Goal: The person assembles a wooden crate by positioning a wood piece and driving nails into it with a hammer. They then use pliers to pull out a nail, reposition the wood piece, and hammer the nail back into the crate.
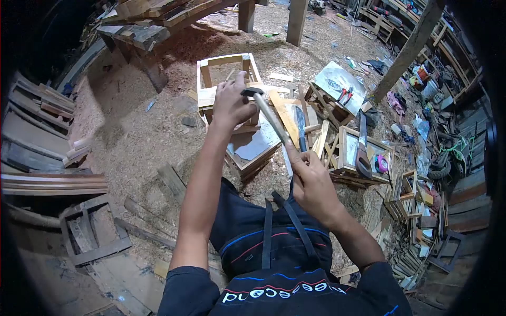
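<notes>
Two hands busy: right hand (pixel 315 183) grips hammer (pixel 272 118), left hand (pixel 231 102) over wooden frame (pixel 207 97), hold unclear; likely hammering, next needs careful aim.

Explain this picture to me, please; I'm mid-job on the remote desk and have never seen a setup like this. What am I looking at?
There is no machine here: a person works with two bare hands. The one picture comes from a camera worn on the head, looking forward and down, so the person's own arms reach away from you.

The right hand grips the handle of a hammer. The left hand is at a wooden frame; whether it holds anything is hard to tell.

To the right, a handsaw and a pink tape measure lie on a wood-framed box. Beyond it, red-handled tools lie on a pale panel. Shavings cover much of the floor.
</notes>
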Demonstrator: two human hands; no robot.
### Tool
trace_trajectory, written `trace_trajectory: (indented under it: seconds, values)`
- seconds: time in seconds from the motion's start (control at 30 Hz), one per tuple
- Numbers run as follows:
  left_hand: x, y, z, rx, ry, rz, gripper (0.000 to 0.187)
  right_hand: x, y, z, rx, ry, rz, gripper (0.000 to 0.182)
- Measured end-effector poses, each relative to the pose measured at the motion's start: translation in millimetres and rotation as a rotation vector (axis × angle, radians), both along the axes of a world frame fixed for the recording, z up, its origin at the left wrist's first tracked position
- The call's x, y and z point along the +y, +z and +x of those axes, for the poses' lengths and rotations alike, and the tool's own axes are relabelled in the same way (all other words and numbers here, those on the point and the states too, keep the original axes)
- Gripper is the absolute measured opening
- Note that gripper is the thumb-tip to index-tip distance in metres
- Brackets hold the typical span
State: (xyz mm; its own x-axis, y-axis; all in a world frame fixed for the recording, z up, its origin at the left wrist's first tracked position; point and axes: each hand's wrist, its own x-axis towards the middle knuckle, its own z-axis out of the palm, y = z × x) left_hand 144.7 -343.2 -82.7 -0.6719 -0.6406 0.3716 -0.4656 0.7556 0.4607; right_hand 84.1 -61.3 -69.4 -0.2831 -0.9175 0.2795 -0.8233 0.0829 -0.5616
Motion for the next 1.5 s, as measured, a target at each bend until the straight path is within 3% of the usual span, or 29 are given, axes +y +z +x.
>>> trace_trajectory:
  seconds: [0.17, 0.23, 0.3, 0.33, 0.67, 0.77, 0.83, 1.03, 1.27, 1.33, 1.5]
  values:
    - [2.7, 1.2, 1.2, -0.034, -0.009, -0.039, 0.087, 3.7, 0.8, -5.1, 0.004, -0.024, 0.027, 0.068]
    - [6.0, 4.5, -1.1, 0.036, 0.01, -0.103, 0.076, 2.0, 1.6, -11.0, -0.071, 0.039, -0.146, 0.065]
    - [7.3, 7.6, -0.4, -0.123, -0.003, -0.076, 0.07, 5.7, 10.1, -10.2, -0.091, 0.036, -0.167, 0.064]
    - [5.3, 1.2, -1.1, -0.068, -0.01, -0.116, 0.066, 6.3, 13.5, -11.8, -0.08, -0.002, -0.143, 0.063]
    - [1.6, -5.9, -2.1, -0.047, -0.034, -0.17, 0.064, 5.1, 30.6, -32.8, -0.024, 0.022, -0.042, 0.063]
    - [1.9, -6.4, -0.3, -0.029, -0.052, -0.204, 0.064, 3.2, 35.7, -31.6, 0.006, -0.006, -0.152, 0.063]
    - [0.6, -7.3, -1.9, -0.039, -0.036, -0.192, 0.064, 6.8, 33.4, -39.1, 0.111, 0.008, 0.089, 0.063]
    - [2.5, -5.6, -0.9, -0.051, -0.038, -0.18, 0.065, 6.9, 55.8, -36.4, 0.072, -0.03, -0.094, 0.063]
    - [0.8, -6.1, -1.1, -0.037, -0.045, -0.183, 0.067, 8.4, 50.4, -39.5, 0.058, 0.034, -0.042, 0.062]
    - [2.8, -5.6, -2.2, -0.056, -0.036, -0.178, 0.068, 7.8, 49.8, -42.8, 0.156, 0.033, 0.13, 0.062]
    - [2.0, -2.1, -0.8, -0.071, -0.059, -0.135, 0.069, 2.7, 60.9, -39.6, 0.096, 0.04, -0.01, 0.061]
